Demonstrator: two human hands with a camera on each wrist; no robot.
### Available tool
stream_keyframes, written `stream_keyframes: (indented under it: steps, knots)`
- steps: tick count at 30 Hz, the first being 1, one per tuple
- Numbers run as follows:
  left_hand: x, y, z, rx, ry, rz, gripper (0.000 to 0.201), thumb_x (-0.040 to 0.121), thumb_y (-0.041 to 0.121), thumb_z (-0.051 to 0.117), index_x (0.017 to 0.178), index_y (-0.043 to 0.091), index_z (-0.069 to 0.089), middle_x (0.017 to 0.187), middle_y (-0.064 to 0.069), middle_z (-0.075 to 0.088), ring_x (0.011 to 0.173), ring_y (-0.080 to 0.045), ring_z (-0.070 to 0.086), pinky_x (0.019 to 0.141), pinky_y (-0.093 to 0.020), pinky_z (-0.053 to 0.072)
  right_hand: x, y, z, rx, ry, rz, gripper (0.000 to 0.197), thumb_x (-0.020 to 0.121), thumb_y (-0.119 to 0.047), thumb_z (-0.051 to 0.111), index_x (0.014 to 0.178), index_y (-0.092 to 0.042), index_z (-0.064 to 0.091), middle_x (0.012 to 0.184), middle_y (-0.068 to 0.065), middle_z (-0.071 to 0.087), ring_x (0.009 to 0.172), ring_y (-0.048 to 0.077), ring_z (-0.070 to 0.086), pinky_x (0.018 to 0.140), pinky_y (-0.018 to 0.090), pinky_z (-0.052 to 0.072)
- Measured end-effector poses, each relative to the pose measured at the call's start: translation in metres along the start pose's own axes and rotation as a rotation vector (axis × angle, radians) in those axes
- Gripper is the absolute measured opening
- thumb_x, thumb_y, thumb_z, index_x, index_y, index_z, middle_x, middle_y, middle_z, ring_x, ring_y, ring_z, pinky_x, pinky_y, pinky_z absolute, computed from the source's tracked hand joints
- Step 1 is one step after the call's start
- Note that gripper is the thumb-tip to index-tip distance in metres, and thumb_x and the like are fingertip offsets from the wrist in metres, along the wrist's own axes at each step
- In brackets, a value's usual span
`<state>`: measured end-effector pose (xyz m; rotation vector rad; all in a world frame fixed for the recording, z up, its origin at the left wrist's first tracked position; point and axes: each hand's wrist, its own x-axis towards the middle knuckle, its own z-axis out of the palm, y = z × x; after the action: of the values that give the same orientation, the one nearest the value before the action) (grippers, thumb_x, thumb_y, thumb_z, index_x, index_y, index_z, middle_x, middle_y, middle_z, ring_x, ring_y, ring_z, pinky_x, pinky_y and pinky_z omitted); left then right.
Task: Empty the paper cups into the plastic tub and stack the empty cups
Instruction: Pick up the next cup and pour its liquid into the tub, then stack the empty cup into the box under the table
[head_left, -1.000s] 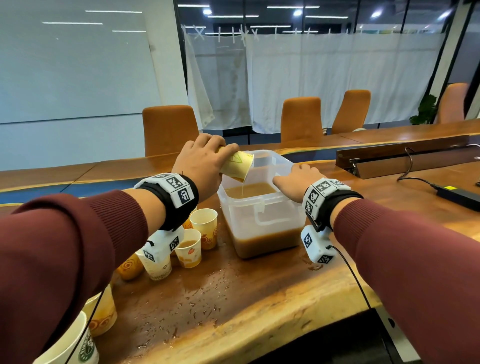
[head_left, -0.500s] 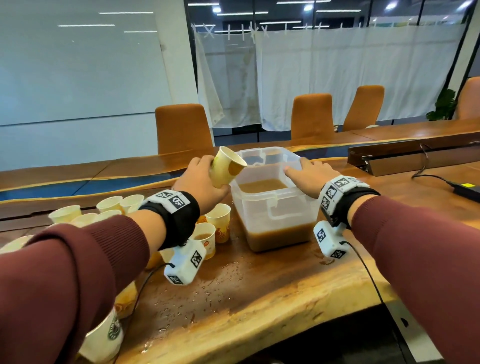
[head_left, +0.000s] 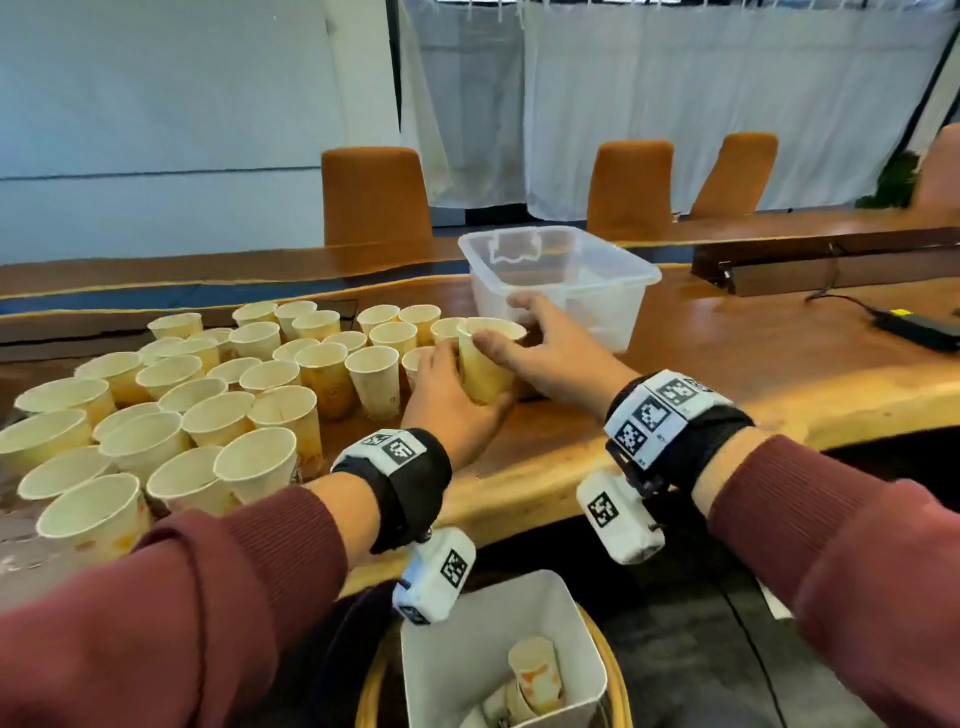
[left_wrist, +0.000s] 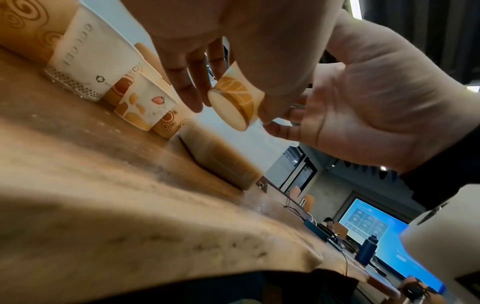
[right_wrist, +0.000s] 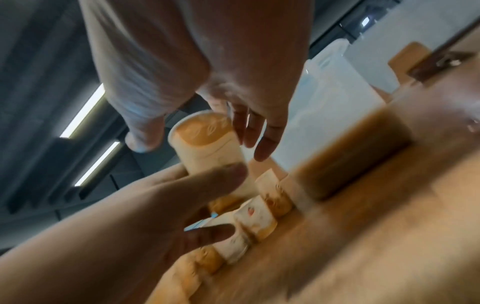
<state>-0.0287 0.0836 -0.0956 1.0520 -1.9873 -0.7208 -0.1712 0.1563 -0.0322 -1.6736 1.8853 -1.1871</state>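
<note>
My left hand (head_left: 457, 376) grips an upright paper cup (head_left: 485, 366) with an orange leaf print just above the wooden table (head_left: 727, 384). From the right, my right hand (head_left: 511, 332) reaches over the cup's rim with loosely spread fingers (right_wrist: 259, 142). The thumb stays slightly off the cup (right_wrist: 207, 144). The left wrist view shows the cup's base (left_wrist: 228, 109) between my left fingers (left_wrist: 192, 94). Just behind the hands stands the clear plastic tub (head_left: 566, 280). In the wrist views brown liquid sits low in the tub (left_wrist: 221, 158).
Several open paper cups (head_left: 208, 395) crowd the table's left half. Below the near edge, a white bin (head_left: 571, 629) holds nested cups (head_left: 535, 675). A black power adapter (head_left: 919, 330) with cable lies far right. Orange chairs (head_left: 374, 197) line the far side.
My left hand has drawn the cup back from over the tub and turned it upright. My right hand has left the tub's rim and come to the cup. The head view has swung left and down.
</note>
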Motion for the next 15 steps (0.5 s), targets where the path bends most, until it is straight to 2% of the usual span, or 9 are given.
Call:
stream_keyframes:
  steps: [1, 2, 4, 6, 8, 10, 13, 15]
  knots:
    - [-0.009, 0.000, 0.001, -0.033, -0.030, 0.003, 0.079, 0.066, 0.060, 0.076, 0.133, 0.030, 0.046, 0.130, 0.004, 0.055, 0.116, -0.015, 0.057, 0.102, -0.043, 0.052, -0.008, 0.000, 0.007, 0.006, -0.037, 0.025, 0.081, 0.087, -0.061, 0.074, 0.152, -0.025, 0.042, 0.148, 0.000, 0.054, 0.133, 0.018, 0.053, 0.111, 0.041, 0.047]
    - [-0.016, 0.000, 0.002, -0.060, -0.053, 0.010, 0.078, 0.065, 0.060, 0.077, 0.131, 0.032, 0.048, 0.128, 0.005, 0.057, 0.115, -0.014, 0.059, 0.101, -0.042, 0.053, -0.014, 0.001, 0.011, 0.011, -0.043, 0.042, 0.082, 0.086, -0.059, 0.078, 0.151, -0.023, 0.043, 0.148, 0.001, 0.054, 0.133, 0.018, 0.053, 0.109, 0.038, 0.049]
    - [-0.035, -0.005, 0.004, -0.063, -0.116, 0.023, 0.082, 0.062, 0.061, 0.080, 0.132, 0.033, 0.049, 0.127, 0.006, 0.059, 0.113, -0.011, 0.062, 0.100, -0.041, 0.055, -0.032, 0.007, 0.020, 0.040, -0.022, 0.092, 0.073, 0.085, -0.048, 0.083, 0.143, -0.019, 0.051, 0.133, 0.000, 0.062, 0.120, 0.015, 0.059, 0.093, 0.026, 0.053]
    - [-0.051, -0.010, -0.001, 0.054, -0.228, 0.012, 0.103, 0.055, 0.068, 0.084, 0.142, 0.034, 0.041, 0.134, 0.004, 0.054, 0.121, -0.014, 0.058, 0.105, -0.041, 0.052, -0.049, 0.016, 0.024, 0.068, -0.014, 0.131, 0.069, 0.084, -0.044, 0.085, 0.139, -0.016, 0.055, 0.124, -0.001, 0.063, 0.110, 0.013, 0.062, 0.084, 0.024, 0.052]
    - [-0.063, -0.014, -0.013, 0.281, -0.374, 0.011, 0.122, 0.055, 0.072, 0.085, 0.154, 0.030, 0.027, 0.147, -0.002, 0.042, 0.134, -0.023, 0.046, 0.112, -0.042, 0.043, -0.069, 0.029, 0.031, 0.044, -0.025, 0.159, 0.063, 0.084, -0.044, 0.084, 0.134, -0.017, 0.056, 0.120, -0.001, 0.064, 0.104, 0.013, 0.063, 0.086, 0.030, 0.055]
    - [-0.073, -0.019, -0.025, 0.460, -0.439, 0.014, 0.126, 0.063, 0.071, 0.082, 0.160, 0.023, 0.018, 0.156, -0.009, 0.031, 0.143, -0.030, 0.036, 0.117, -0.045, 0.037, -0.089, 0.047, 0.039, -0.001, -0.048, 0.203, 0.057, 0.083, -0.044, 0.084, 0.128, -0.019, 0.058, 0.116, -0.003, 0.063, 0.102, 0.014, 0.063, 0.088, 0.035, 0.056]
    - [-0.081, -0.027, -0.037, 0.525, -0.438, -0.021, 0.109, 0.076, 0.066, 0.075, 0.160, 0.022, 0.021, 0.158, -0.011, 0.031, 0.143, -0.031, 0.039, 0.116, -0.046, 0.037, -0.117, 0.077, 0.054, 0.043, -0.141, 0.308, 0.064, 0.071, -0.051, 0.088, 0.118, -0.020, 0.057, 0.113, 0.004, 0.064, 0.106, 0.025, 0.067, 0.089, 0.050, 0.061]
    - [-0.084, -0.033, -0.040, 0.521, -0.436, -0.057, 0.099, 0.082, 0.061, 0.072, 0.159, 0.021, 0.025, 0.157, -0.011, 0.034, 0.141, -0.030, 0.042, 0.116, -0.044, 0.038, -0.130, 0.096, 0.065, 0.097, -0.191, 0.376, 0.062, 0.073, -0.045, 0.090, 0.116, -0.018, 0.054, 0.117, 0.011, 0.063, 0.106, 0.028, 0.068, 0.082, 0.055, 0.063]
